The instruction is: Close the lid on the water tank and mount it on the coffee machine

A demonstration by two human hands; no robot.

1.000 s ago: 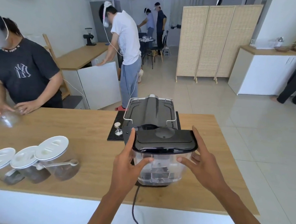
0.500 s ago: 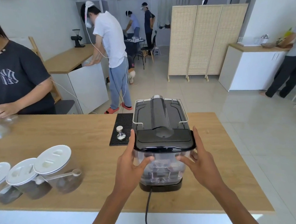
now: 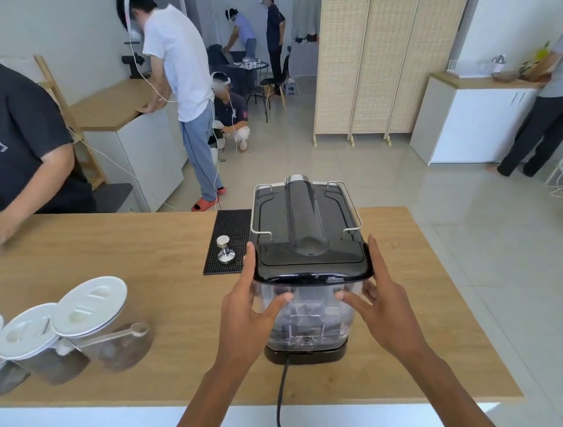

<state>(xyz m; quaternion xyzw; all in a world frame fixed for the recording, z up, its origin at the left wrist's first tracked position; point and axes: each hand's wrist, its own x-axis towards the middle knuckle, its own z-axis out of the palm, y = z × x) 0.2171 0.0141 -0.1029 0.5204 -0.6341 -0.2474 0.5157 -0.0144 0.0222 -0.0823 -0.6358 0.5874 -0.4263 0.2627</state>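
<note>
The clear water tank (image 3: 312, 317) stands upright against the near side of the black coffee machine (image 3: 304, 214), on the machine's black base. Its black lid (image 3: 312, 262) lies flat and shut on top. My left hand (image 3: 248, 316) grips the tank's left side, index finger up along the lid's edge, thumb on the front wall. My right hand (image 3: 381, 303) grips the right side in the same way.
A metal tamper (image 3: 225, 249) stands on a black mat (image 3: 229, 239) left of the machine. Three white-lidded jars (image 3: 91, 321) with a scoop sit at the left of the wooden counter (image 3: 160, 259). A person (image 3: 8, 143) works across the counter. The power cord (image 3: 281, 402) hangs over the near edge.
The tank has moved forward and down against the machine, onto its base. Both hands stay on its sides. The camera has tilted and shifted closer.
</note>
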